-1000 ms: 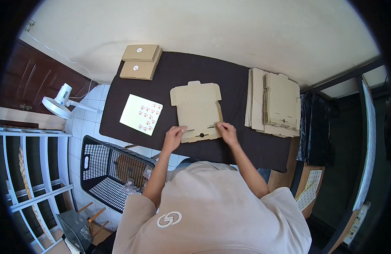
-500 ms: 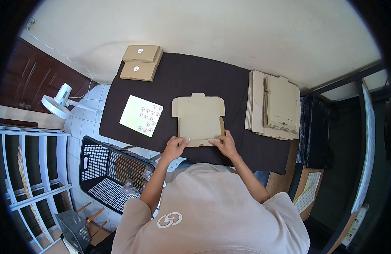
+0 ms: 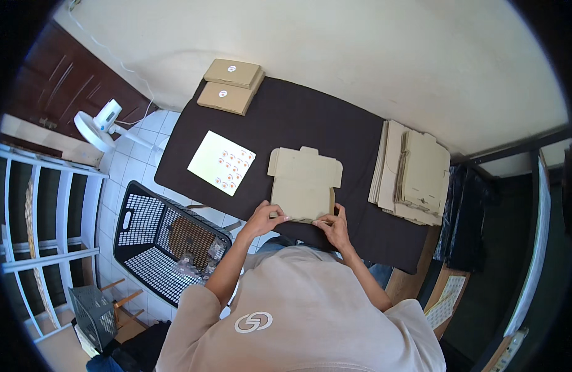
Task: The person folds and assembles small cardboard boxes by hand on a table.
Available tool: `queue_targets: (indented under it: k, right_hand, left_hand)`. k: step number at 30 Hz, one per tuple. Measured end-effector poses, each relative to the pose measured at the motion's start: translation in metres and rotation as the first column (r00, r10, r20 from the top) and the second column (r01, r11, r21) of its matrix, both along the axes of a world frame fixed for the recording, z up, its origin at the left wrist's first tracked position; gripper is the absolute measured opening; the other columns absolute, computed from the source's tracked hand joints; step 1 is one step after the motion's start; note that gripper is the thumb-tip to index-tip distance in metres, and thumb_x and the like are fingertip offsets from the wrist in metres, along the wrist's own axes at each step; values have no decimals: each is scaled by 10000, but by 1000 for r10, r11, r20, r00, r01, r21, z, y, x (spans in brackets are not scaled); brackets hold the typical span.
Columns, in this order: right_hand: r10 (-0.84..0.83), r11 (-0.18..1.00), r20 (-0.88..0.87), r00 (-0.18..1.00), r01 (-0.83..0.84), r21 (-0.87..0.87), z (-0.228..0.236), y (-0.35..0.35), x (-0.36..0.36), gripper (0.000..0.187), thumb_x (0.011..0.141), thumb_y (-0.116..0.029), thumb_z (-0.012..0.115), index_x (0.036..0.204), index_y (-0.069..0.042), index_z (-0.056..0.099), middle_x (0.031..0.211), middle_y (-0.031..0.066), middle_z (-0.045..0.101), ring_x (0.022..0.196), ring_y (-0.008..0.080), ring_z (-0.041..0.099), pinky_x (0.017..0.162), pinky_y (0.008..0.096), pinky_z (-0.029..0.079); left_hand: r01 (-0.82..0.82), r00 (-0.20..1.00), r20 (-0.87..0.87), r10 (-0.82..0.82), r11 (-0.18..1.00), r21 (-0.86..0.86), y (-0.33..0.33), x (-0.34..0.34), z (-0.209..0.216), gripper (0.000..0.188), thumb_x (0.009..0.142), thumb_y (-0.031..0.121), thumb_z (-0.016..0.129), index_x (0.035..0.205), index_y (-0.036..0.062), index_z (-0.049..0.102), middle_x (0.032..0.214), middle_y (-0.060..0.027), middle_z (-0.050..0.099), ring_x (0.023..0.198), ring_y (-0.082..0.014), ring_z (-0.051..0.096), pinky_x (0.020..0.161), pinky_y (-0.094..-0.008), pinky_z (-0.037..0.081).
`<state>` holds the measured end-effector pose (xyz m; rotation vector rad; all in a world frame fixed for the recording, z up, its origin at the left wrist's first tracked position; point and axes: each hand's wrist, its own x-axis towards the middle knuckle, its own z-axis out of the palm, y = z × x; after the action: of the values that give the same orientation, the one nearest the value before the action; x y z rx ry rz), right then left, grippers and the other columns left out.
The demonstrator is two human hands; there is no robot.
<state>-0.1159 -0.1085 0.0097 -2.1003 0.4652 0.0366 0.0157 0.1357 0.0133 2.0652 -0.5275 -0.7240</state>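
A partly folded cardboard box (image 3: 303, 183) lies on the dark tablecloth in front of me, its lid flap spread away from me and its side walls partly raised. At its near left corner, my left hand (image 3: 265, 219) pinches the front edge between thumb and fingers. My right hand (image 3: 334, 227) grips the near right corner, thumb on the front wall and fingers around the side wall. Left of the box lies a pale sheet of round red-and-white stickers (image 3: 223, 163). Neither hand touches the sheet.
Closed cardboard boxes (image 3: 226, 97) with round stickers are stacked at the table's far left. Flat unfolded cardboard boxes (image 3: 420, 170) are piled on the right. A black plastic basket (image 3: 151, 248) holding clear plastic bags stands on the floor at left, near a white fan (image 3: 99, 126).
The box's front wall now stands more upright, and both hands have closed in along it. The whole view has shifted and turned slightly.
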Motion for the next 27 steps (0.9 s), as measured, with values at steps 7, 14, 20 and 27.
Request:
queue_targets:
  k: [7,14,20,27]
  right_hand:
    - [-175,919,-10,984,167,357,-1,-9,33,248,836,-146,783,949,-34,593,1196,157,533,906,223,643,750,339,562]
    - [-150,974,235,960,103,201,-12,-8,130,245,882,-25,699,1027,-50,503,890,37,593,787,103,591,660,247,490]
    - [34,910,47,998,-50,411,7,19,220,584,901,-127,711,1435,-69,483,1272,138,636,1032,232,663,809,310,555]
    - [-31,854,-20,999,37,519,0,10,168,385,939,-176,675,1284,-29,585,1130,131,649,888,166,668,705,304,577]
  left_hand:
    - [-178,983,51,178,984,6,2,11,6,221,879,264,729,910,49,690,963,-158,551,864,-327,574,801,-400,488]
    - [-357,886,215,411,900,-250,12,59,28,171,906,165,704,1003,42,637,974,-92,511,808,-202,555,704,-313,465]
    - [-586,723,449,525,810,-4,27,118,-1,498,951,282,635,1388,128,451,1350,-341,380,1205,-485,491,1004,-494,436]
    - [-524,786,346,512,849,-65,16,73,10,557,917,242,668,1417,116,458,1532,-265,281,1356,-455,385,1104,-496,374]
